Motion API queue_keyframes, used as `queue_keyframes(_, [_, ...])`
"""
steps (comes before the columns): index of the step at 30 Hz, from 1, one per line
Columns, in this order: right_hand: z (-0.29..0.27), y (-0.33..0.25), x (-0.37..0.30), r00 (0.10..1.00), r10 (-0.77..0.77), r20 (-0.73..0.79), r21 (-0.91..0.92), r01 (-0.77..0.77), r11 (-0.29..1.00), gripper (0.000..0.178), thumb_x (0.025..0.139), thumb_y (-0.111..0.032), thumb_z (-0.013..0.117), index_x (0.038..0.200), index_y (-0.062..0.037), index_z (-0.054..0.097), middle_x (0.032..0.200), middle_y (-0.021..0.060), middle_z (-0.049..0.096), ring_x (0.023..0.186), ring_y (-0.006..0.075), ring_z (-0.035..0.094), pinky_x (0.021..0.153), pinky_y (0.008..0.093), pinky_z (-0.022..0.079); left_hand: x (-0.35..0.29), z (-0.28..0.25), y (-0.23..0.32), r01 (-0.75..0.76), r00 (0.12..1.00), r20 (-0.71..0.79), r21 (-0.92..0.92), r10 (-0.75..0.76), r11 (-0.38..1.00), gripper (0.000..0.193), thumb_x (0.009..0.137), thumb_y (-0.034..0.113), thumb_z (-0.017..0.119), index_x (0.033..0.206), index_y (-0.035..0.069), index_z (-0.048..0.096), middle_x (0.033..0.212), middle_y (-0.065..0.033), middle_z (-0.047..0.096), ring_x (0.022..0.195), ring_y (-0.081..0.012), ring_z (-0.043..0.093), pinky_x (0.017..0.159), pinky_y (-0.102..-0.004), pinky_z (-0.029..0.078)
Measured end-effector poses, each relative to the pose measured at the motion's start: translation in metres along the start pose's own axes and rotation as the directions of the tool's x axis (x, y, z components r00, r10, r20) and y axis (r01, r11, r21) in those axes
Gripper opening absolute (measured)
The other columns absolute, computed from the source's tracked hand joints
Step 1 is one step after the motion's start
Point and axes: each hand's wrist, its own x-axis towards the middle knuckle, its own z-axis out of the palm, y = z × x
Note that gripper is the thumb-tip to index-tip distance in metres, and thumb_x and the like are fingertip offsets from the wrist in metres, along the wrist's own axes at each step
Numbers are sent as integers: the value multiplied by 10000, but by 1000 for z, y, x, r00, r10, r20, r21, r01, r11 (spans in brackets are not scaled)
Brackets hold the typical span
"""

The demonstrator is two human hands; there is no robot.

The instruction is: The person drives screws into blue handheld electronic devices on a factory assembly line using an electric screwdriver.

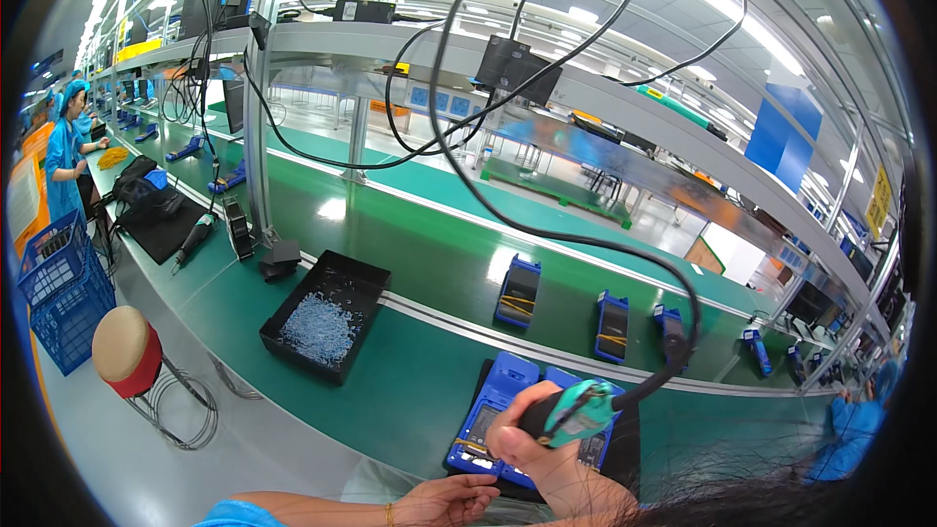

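Observation:
My right hand is closed round a teal and black electric screwdriver, with a thick black cable running up from its end. It is above two blue device housings that lie side by side on a black mat. Dark inner parts show in the housings; the screwdriver's tip is hidden behind my hand. My left hand is low beside the housings' near edge, palm turned up. Its fingers are loosely bent and apart, and I see nothing in them.
A black tray of small light-blue pieces stands to the left. Blue devices sit on the green conveyor beyond. Another screwdriver, a stool and blue crates are at left. Cables hang overhead; a person stands far left.

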Motion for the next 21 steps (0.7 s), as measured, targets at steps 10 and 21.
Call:
queue_keyframes(10, [15, 22, 9, 997, 51, 65, -294, -30, 955, 267, 783, -14, 745, 934, -52, 527, 722, 23, 578, 620, 73, 553, 545, 213, 444, -17, -6, 2, -169, 984, -65, -45, 166, 985, 361, 879, 63, 527, 1232, 7, 475, 1019, -63, 572, 949, -177, 562, 814, -305, 463])
queue_keyframes(21, [17, 31, 13, 994, -17, 111, -381, 58, 923, 229, 772, -17, 754, 885, -48, 558, 709, 7, 589, 601, 55, 544, 527, 206, 426, -15, 10, 13, -40, 931, 113, 977, 347, -211, 337, 821, 73, 562, 1152, 28, 517, 995, -19, 586, 951, -147, 573, 852, -273, 452])
